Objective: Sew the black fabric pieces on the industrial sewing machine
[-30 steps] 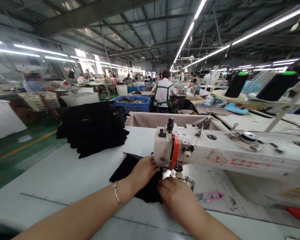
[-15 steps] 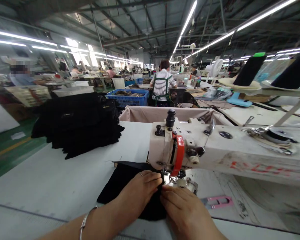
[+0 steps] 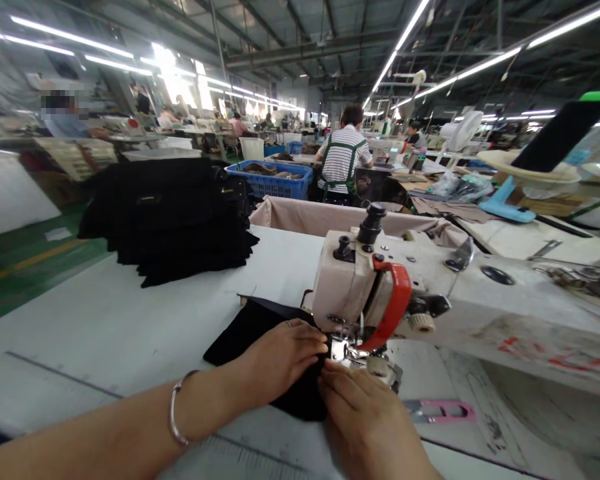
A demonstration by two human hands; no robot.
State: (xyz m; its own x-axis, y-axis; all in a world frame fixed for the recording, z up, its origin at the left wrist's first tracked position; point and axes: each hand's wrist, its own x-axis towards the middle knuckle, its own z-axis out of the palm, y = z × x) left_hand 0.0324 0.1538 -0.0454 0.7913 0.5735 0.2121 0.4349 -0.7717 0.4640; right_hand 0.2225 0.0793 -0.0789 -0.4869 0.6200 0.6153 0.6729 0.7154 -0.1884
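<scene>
My left hand point(image 3: 275, 360) lies flat on a small piece of black fabric point(image 3: 245, 330) on the white table point(image 3: 105, 327), fingertips at the presser foot point(image 3: 343, 350) of a cream sewing machine point(image 3: 430, 307). A silver bangle sits on that wrist. My right hand point(image 3: 367, 417) pinches the near edge of the same fabric just in front of the needle. Both hands press the cloth against the machine bed, thumbs almost touching. The needle itself is hidden behind the red guard point(image 3: 393, 313).
A tall stack of black fabric pieces point(image 3: 170, 220) stands at the back left of the table. Pink thread snips point(image 3: 440, 411) lie right of my hands. A person in a striped shirt point(image 3: 345, 163) works ahead, beside a blue basket point(image 3: 277, 180). Thread cones point(image 3: 555, 140) stand at right.
The view has shifted a little to the left and nearer the machine head. My hands stay on the black fabric at the presser foot, left fingers now spread flatter.
</scene>
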